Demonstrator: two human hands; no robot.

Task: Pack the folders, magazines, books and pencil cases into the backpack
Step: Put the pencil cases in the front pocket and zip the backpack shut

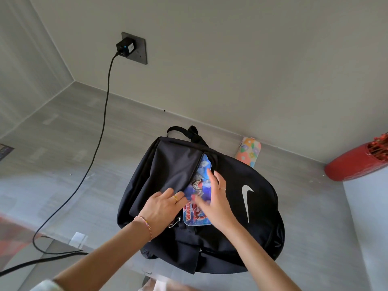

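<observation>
Fingers (212, 175) of right hand (214, 198) press blue pencil case (196, 206) into backpack (231, 206).

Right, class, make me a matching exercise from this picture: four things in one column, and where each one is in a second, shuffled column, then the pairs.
Things
1. blue pencil case
2. flowered pencil case
3. red vase
4. charger

Places
A. plugged into the wall socket
B. on the surface behind the backpack, by the wall
D. at the right edge, against the wall
C. partly inside the backpack's opening, under both hands

Pairs: 1-C, 2-B, 3-D, 4-A
</observation>
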